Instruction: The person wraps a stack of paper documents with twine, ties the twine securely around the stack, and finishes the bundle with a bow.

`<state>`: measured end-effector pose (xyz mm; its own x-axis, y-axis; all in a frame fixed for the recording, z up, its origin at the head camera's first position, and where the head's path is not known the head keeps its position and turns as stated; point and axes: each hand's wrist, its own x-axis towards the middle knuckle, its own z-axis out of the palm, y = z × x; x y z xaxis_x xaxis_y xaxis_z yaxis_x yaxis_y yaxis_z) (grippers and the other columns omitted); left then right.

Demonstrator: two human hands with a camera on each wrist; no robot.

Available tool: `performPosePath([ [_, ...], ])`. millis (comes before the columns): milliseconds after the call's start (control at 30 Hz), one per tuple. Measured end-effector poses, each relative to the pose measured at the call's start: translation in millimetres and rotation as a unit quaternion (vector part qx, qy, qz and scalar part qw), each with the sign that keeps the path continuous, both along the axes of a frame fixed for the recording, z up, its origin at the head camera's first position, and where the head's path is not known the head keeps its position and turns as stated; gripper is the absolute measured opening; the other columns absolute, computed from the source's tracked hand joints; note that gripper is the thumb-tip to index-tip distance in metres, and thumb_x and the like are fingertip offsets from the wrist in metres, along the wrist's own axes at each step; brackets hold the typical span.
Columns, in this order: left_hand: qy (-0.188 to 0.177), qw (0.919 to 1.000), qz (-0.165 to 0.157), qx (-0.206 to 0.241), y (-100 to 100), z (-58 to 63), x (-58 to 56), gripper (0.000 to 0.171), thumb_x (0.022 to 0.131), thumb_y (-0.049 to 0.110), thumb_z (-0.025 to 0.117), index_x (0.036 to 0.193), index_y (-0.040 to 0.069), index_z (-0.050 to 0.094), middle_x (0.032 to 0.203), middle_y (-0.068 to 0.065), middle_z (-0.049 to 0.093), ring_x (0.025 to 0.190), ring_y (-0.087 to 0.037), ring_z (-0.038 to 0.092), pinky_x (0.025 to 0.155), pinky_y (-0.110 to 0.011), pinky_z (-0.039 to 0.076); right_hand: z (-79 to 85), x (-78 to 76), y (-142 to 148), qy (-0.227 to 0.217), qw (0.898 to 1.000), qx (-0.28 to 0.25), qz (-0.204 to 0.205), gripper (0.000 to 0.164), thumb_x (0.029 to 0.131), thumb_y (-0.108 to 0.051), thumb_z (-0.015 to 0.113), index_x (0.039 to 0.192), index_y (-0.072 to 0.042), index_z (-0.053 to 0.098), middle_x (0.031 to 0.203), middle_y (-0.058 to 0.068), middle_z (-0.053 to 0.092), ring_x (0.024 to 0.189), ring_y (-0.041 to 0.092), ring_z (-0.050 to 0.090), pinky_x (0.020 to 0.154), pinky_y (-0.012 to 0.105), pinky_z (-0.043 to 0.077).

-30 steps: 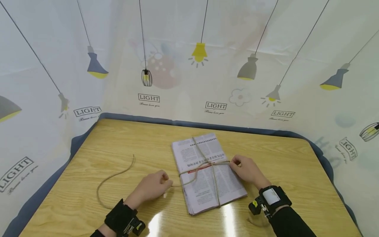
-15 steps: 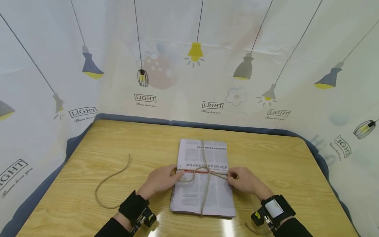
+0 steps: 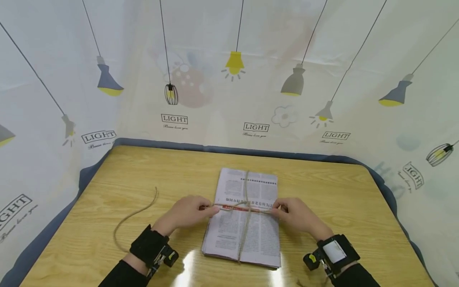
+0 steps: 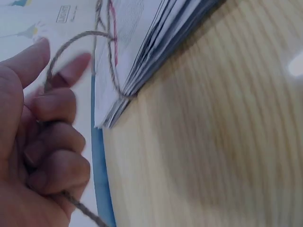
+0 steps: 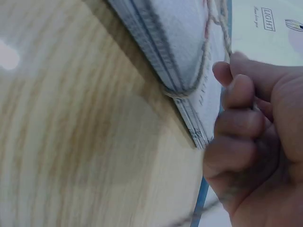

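Find the stack of newspapers (image 3: 263, 239) flat on the wood-grain tabletop (image 3: 172, 171), between the left hand (image 3: 190, 212) and the right hand (image 3: 297, 215), with jute-like twine (image 3: 248, 205) crossed over its top sheet. Judge it fairly weighty as a block but limp by the sheet: apt to slide layer over layer, and to crease or tear at the edges under a hard pull. Expect light, floppy, slightly rough twine, unlikely to slip from a firm pinch. Take hold of it close to the stack's 2 long sides, and, for any lifting, support the paper from beneath rather than by a corner.

In the left hand, see 3 fingers curled in round the twine, with thumb and index fingertip apart. In the right hand, see a strand apparently pinched between thumb and index finger, with the others folded into the palm.

Get from the head view the whole cross, the red strip of print (image 3: 229, 207) beneath it and a loose length of twine (image 3: 136, 213) at left. Get from the left wrist view the layered paper edges (image 4: 165, 45), plus a tail leaving below the curled fingers; from the right wrist view, a similar turn over the opposite side. Cannot tell how, or whether, the crossing is knotted.
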<state>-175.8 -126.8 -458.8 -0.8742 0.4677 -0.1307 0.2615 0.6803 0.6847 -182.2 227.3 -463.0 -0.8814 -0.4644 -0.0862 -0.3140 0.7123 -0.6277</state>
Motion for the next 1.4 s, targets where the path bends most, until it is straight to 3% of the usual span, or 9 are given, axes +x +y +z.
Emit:
performPosePath([
  [67,0.008,0.9999,-0.007,0.005,-9.2,3.5,-0.6,0.043,0.095,0.053,0.050,0.070,0.021,0.063,0.056,0.008,0.038,0.048,-0.009,0.033,0.051,-0.025,0.030,1.7,-0.8,0.1,0.014,1.000,-0.006,-0.007,0.012,0.094,-0.024,0.061,0.085,-0.018,0.065,0.064,-0.005,0.050,0.056,0.010,0.044,0.051,0.024,0.035],
  [300,0.030,0.9991,0.029,0.011,-34.8,3.3,2.6,0.041,0.097,0.039,0.054,0.066,0.015,0.064,0.052,0.007,0.035,0.044,-0.009,0.029,0.048,-0.025,0.029,-3.0,-0.6,4.3,0.008,1.000,-0.009,-0.015,0.016,0.094,-0.023,0.061,0.079,-0.017,0.059,0.068,-0.005,0.051,0.062,0.010,0.046,0.055,0.024,0.036],
  [633,0.075,0.9935,0.074,-0.044,-47.2,-12.6,7.9,0.047,0.096,0.034,0.057,0.056,0.019,0.038,0.052,0.008,0.028,0.046,-0.008,0.026,0.051,-0.023,0.022,-11.1,-2.0,10.9,0.007,1.000,-0.013,-0.004,0.016,0.094,-0.023,0.061,0.079,-0.019,0.058,0.065,-0.007,0.048,0.061,0.009,0.045,0.055,0.023,0.035],
  [867,0.094,0.9915,0.082,-0.036,-50.4,-17.7,9.4,0.047,0.096,0.033,0.058,0.056,0.018,0.036,0.052,0.009,0.025,0.046,-0.006,0.024,0.050,-0.022,0.020,-14.6,-0.5,13.0,0.002,1.000,-0.018,-0.008,0.018,0.095,-0.027,0.060,0.080,-0.018,0.057,0.065,-0.006,0.046,0.061,0.009,0.044,0.055,0.024,0.035],
  [1133,0.053,0.9939,0.092,-0.029,-50.9,-13.0,13.5,0.044,0.096,0.038,0.056,0.058,0.019,0.047,0.052,0.008,0.035,0.046,-0.009,0.030,0.052,-0.026,0.026,-11.0,0.7,12.3,-0.011,0.999,-0.014,-0.031,0.017,0.094,-0.028,0.061,0.081,-0.019,0.060,0.069,-0.004,0.050,0.065,0.012,0.047,0.058,0.025,0.037],
  [1267,0.035,0.9959,0.083,-0.005,-53.3,-13.1,13.9,0.035,0.097,0.037,0.055,0.068,0.017,0.057,0.058,0.006,0.042,0.052,-0.011,0.036,0.055,-0.028,0.032,-8.8,-0.2,17.9,0.000,0.999,-0.002,-0.043,0.014,0.095,-0.029,0.060,0.085,-0.020,0.064,0.074,-0.004,0.055,0.069,0.014,0.049,0.062,0.029,0.039],
  [1400,0.021,0.9968,0.073,0.026,-57.4,-15.2,15.0,0.023,0.097,0.031,0.055,0.083,0.017,0.066,0.073,0.003,0.055,0.065,-0.013,0.046,0.063,-0.031,0.039,-8.4,0.1,27.3,0.031,0.999,0.011,-0.043,0.009,0.095,-0.021,0.060,0.091,-0.016,0.067,0.085,-0.003,0.060,0.078,0.014,0.051,0.070,0.035,0.045],
])
